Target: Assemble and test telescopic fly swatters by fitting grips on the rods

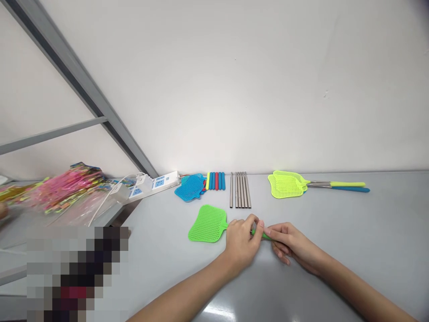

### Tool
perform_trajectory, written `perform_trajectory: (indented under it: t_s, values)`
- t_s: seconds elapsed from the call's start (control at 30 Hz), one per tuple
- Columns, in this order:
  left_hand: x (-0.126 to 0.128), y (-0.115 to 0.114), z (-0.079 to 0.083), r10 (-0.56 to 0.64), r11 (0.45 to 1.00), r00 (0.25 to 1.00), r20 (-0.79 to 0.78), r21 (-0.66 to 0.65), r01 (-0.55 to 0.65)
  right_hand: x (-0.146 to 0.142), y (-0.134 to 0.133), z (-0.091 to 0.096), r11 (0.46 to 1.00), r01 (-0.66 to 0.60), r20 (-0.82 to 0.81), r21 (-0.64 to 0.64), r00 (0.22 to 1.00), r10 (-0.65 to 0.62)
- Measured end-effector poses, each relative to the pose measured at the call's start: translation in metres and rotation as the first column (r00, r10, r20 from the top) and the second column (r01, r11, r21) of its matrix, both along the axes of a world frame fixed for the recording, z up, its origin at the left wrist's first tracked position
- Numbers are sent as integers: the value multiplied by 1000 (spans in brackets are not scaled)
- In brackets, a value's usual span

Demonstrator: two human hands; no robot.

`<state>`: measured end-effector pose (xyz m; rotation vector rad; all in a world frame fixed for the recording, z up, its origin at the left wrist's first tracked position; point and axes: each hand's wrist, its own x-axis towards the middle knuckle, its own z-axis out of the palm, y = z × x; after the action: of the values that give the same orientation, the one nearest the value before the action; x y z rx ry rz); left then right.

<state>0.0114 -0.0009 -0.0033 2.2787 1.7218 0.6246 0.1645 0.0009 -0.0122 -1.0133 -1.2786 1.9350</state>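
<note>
A green fly swatter [208,223] is held low over the grey table, its mesh head pointing left. Closed around its neck and shaft is my left hand [241,240], which hides most of the shaft. My right hand [288,243] pinches the green handle grip [266,236] at the other end, with its lower fingers curled beneath. Beyond my hands lie several metal tubes [241,190] in a row. Left of them are coloured handle grips [216,181] in yellow, blue and red, beside stacked blue swatter heads [190,188].
Fly swatters with full handles [288,184] lie at the back right near the wall. A white power strip [161,182] with plugged-in chargers sits at the table's left edge. Farther left, pink and yellow packaged items [73,185] are heaped, and a pixelated patch covers the lower left.
</note>
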Motion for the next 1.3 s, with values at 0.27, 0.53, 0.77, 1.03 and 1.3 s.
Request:
perform_trajectory:
  t_s: [0.27,0.53,0.77,1.03,1.3]
  values:
    - [-3,1,3,-44,999,998,40,4,44,4,1,7,998,-62,48,-2,997,62]
    - [-4,2,2,-75,997,997,13,21,75,4,1,5,998,-56,29,-9,998,56]
    - [-4,2,-1,-87,995,996,-9,40,87,4,1,8,999,-45,32,-15,998,45]
    - [-4,3,-1,-99,994,995,-32,34,100,4,0,10,999,-35,15,-31,999,36]
    - [-5,3,-2,-132,990,990,-54,52,135,5,0,10,998,-32,1,-50,999,32]
